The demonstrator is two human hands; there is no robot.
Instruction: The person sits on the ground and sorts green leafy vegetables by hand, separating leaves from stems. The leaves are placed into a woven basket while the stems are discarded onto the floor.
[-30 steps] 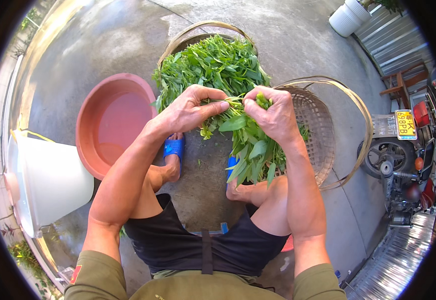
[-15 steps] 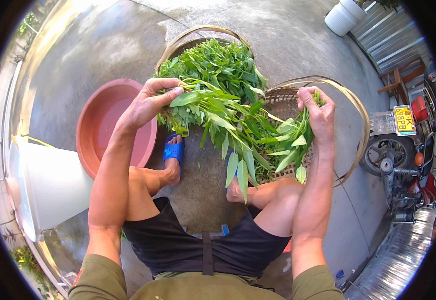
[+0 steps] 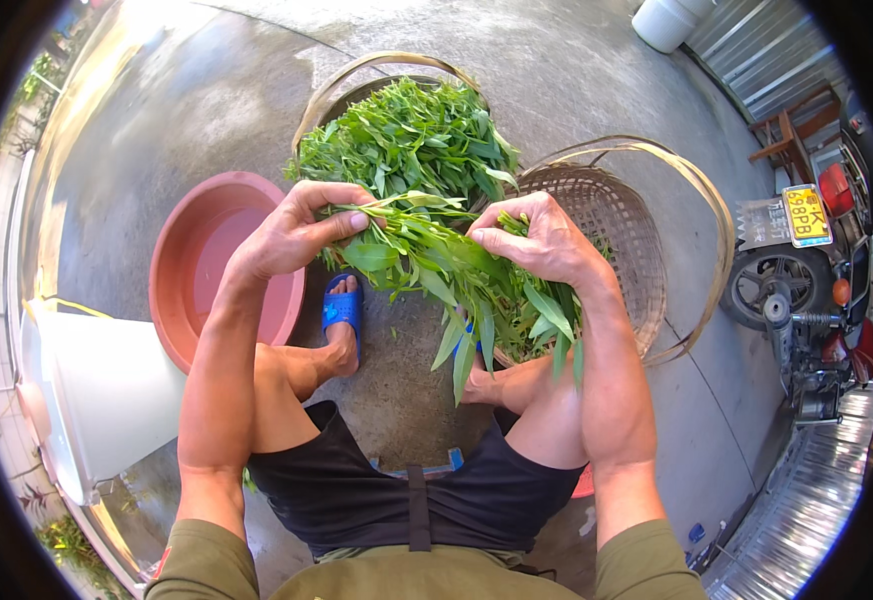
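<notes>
1. At far left, a white round plastic bucket (image 3: 111, 395) stands on the grey concrete floor (image 3: 386, 420).
2. Just right of it is a reddish-brown round plastic basin (image 3: 178, 260), its inside facing up.
3. The left hand (image 3: 291, 235) is near the basin's right side, thumb and fingertips clamped on the stem ends of a bunch of long-leaved green stalks (image 3: 426, 255).
4. Below that hand, nearer the person, a bright blue plastic sandal (image 3: 340, 312) is on the left foot.
5. The bunch stretches between the two hands, its leaves drooping to the near right.
6. Beyond it, a woven basket with an arched handle (image 3: 348, 97) carries a high heap of green leafy stalks (image 3: 406, 140).
7. The right hand (image 3: 546, 240) is curled closed around a cluster of green stems (image 3: 548, 308), leaves hanging below; whether its thumb also pinches the bunch I cannot tell.
8. Right of and under that hand sits a brown woven bamboo basket (image 3: 631, 240) with some greens inside.
9. At far right, a motorcycle (image 3: 806, 290) stands near a brown wooden chair (image 3: 796, 130).
</notes>
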